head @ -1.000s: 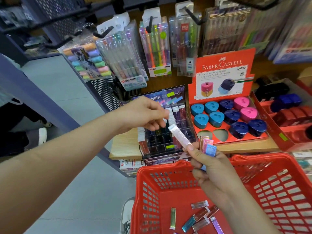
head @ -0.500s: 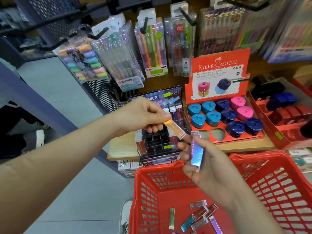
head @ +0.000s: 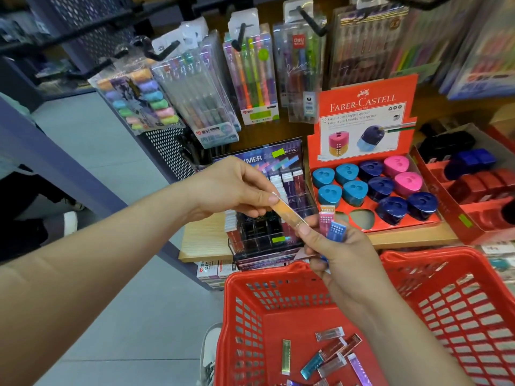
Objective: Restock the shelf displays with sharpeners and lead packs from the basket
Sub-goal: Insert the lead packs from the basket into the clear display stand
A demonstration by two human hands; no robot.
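My left grip (head: 231,188) pinches an orange lead pack (head: 287,211) above the lead display (head: 264,238); my right grip (head: 342,254) clasps pink and blue packs (head: 326,218) over the red basket (head: 434,253), where loose packs (head: 331,349) lie on its floor

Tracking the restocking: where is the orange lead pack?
Head view, centre: the left hand pinches the orange lead pack above the right hand, which holds pink and blue packs, in front of the lead display.
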